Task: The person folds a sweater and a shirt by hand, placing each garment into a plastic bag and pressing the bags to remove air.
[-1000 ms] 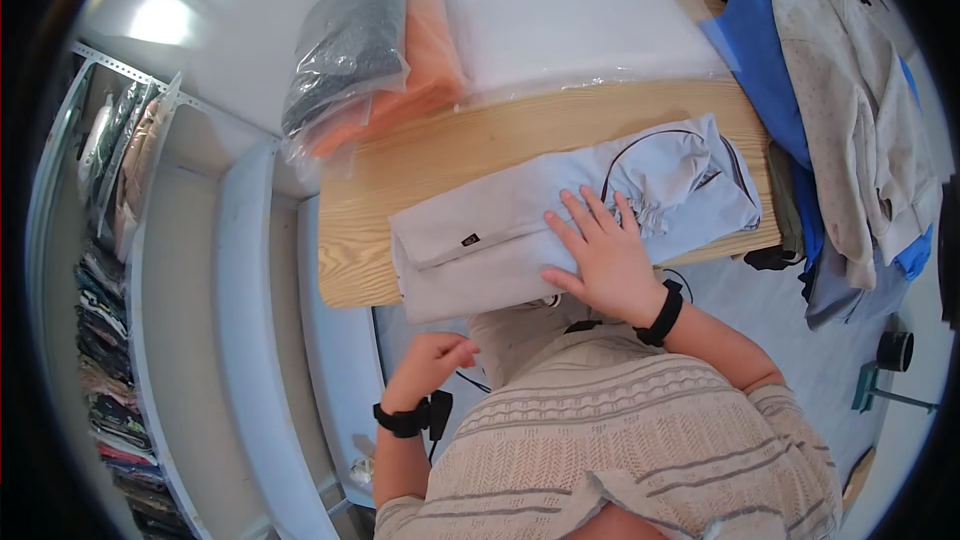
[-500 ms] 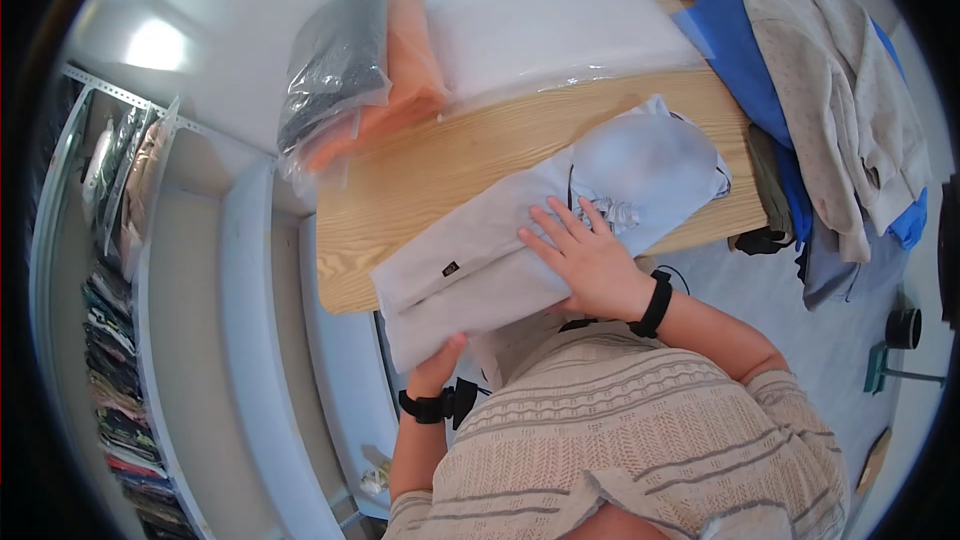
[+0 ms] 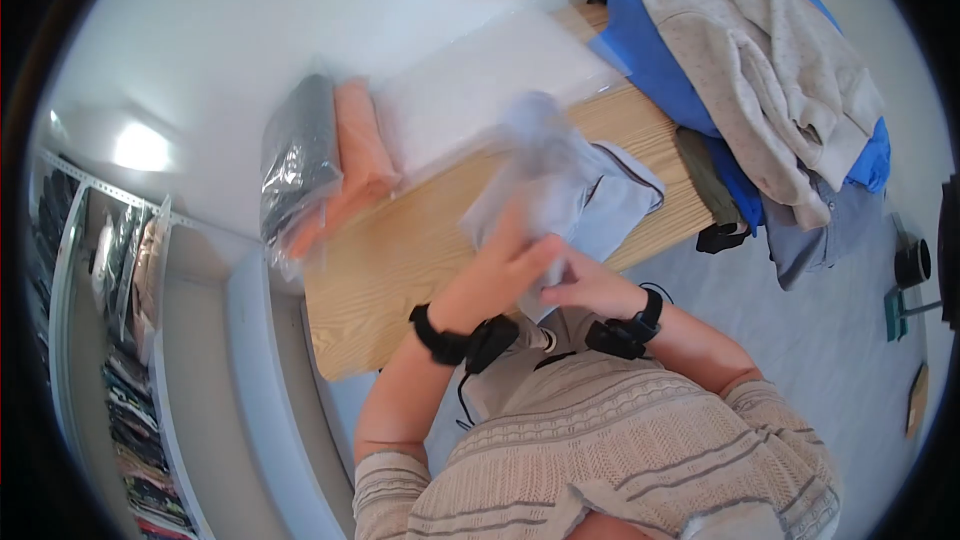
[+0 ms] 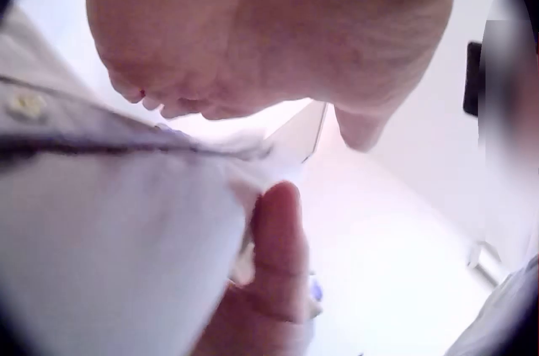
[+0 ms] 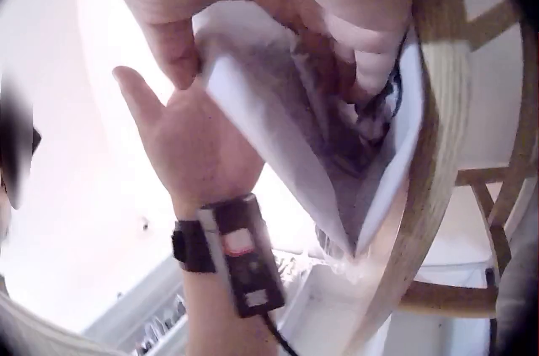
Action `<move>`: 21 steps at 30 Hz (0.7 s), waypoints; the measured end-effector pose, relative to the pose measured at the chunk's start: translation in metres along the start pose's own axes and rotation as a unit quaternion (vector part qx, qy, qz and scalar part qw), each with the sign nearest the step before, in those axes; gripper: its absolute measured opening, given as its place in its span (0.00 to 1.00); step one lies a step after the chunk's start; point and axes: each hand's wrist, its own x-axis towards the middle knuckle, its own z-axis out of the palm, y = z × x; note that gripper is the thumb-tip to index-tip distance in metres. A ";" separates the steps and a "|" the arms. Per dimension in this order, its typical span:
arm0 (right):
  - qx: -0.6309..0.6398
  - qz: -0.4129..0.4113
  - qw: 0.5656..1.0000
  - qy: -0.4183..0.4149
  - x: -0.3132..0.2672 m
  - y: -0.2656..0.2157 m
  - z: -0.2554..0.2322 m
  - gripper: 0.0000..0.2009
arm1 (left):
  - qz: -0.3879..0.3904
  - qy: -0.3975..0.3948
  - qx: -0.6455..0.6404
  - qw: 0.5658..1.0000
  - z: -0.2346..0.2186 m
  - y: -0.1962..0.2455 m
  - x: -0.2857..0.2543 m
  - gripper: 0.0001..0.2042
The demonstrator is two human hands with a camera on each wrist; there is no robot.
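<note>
The fingers of the R hand (image 3: pixel 602 290) pinch the light cloth (image 3: pixel 622 208); in the R wrist view the thumb (image 5: pixel 175 53) is on one side of its edge & the other fingers (image 5: pixel 370 66) are tucked in the fold. The L hand (image 3: pixel 485 282) is close by, w/ its thumb out straight & its fingers let go & reaching at the cloth. They are blurry, so can't tell if they touch it. The cloth is on the wood table (image 3: pixel 365 295), near the person's side, w/ a dark line along its edge & a small button (image 4: pixel 27 105). Part of it is a big blur above the L hand. Both wrists have black bands w/ boxes. Up the table, on the L, are a dark bundle (image 3: pixel 302 135) & an orange bundle (image 3: pixel 360 140) in see-thru bags, & next to them a flat clear plastic pile (image 3: pixel 480 75). On the R end are a blue cloth (image 3: pixel 642 60), a cream top (image 3: pixel 735 70) & a dark green cloth (image 3: pixel 706 175), some hanging down. Far L, tall shelves (image 3: pixel 262 330) have folded clothes (image 3: pixel 135 410).
</note>
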 end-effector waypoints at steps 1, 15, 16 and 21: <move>0.175 0.043 0.983 0.035 -0.007 0.002 -0.007 0.33 | 0.006 -0.007 0.004 1.000 0.004 -0.005 0.015 0.25; -0.111 0.012 0.930 0.349 -0.021 -0.027 -0.084 0.15 | 0.212 -0.048 0.469 0.856 0.019 -0.035 0.024 0.25; -0.149 0.000 0.924 0.351 -0.017 -0.022 -0.092 0.15 | 0.213 -0.048 0.469 0.856 0.023 -0.040 0.024 0.25; -0.004 0.060 0.922 0.383 -0.011 -0.012 -0.114 0.16 | 0.153 -0.019 0.449 0.880 0.031 -0.049 0.026 0.24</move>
